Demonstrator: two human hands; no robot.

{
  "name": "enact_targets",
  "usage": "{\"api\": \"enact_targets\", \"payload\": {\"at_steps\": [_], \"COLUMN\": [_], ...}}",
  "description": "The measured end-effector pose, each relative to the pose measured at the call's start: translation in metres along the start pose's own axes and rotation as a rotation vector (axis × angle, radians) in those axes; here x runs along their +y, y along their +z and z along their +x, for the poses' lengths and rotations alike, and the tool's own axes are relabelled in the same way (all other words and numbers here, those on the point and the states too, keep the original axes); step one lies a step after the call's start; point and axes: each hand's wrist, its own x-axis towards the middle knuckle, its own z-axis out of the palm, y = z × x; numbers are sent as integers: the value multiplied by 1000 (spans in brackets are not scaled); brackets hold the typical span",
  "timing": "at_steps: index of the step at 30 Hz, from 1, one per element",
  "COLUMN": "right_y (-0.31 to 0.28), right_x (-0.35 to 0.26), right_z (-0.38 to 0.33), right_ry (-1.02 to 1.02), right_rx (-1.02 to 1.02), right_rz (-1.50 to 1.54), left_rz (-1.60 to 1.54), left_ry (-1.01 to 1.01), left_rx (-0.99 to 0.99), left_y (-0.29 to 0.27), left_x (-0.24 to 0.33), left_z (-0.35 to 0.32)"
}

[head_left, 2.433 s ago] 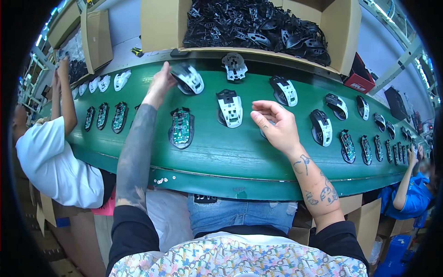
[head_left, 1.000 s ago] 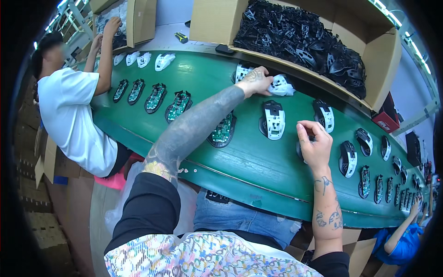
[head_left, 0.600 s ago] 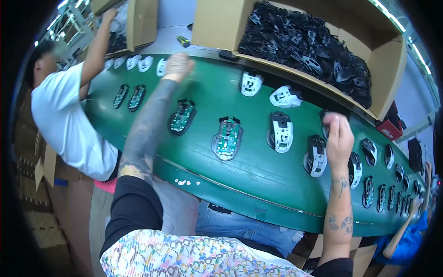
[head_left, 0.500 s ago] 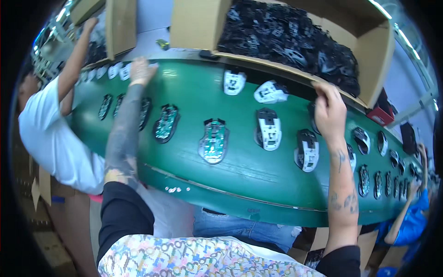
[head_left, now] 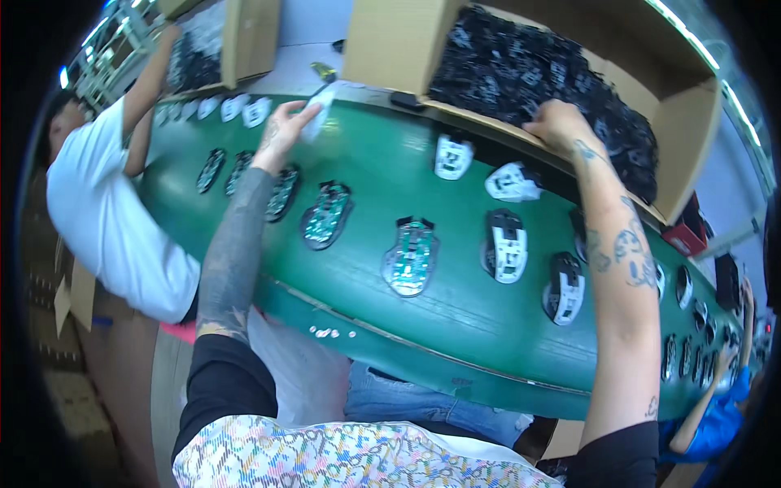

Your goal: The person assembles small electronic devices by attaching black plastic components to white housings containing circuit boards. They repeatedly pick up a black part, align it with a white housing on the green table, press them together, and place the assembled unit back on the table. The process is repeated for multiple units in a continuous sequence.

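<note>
1. Currently the left hand [head_left: 281,137] pinches a white shell [head_left: 320,118] between thumb and fingers, above the green table's [head_left: 366,146] far edge.
2. It lies just right of that palm; the right hand [head_left: 561,128] is well apart, curled at the box [head_left: 394,49] of black parts [head_left: 500,69], its grip unclear.
3. The shell's long axis slants from upper right to lower left; blur hides which end is its front.

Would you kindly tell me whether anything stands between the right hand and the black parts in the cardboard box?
Nothing visible does: the right hand is over the near edge of the cardboard box, by the black parts; contact is unclear.
</note>
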Motion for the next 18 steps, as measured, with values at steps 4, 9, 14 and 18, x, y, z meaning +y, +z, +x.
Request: {"api": "enact_targets", "payload": {"at_steps": [4,9,14,18], "right_y": [-6,5,55,71], "right_x": [25,15,20,-26], "right_z": [-20,-63,-112,-194], "right_ry": [-96,-70,-208,-105], "right_rx": [170,534,617,686], "right_rz": [62,388,1134,1238], "left_rz": [-1139,-1269,-1208,-1254], "left_ry": [-110,-175,-144,6], "left_rx": [-423,-583,-600,-472], "left_y": [24,84,175,213], "left_x": [45,90,140,151], "left_z": [-74,-160,-215,-240]}}
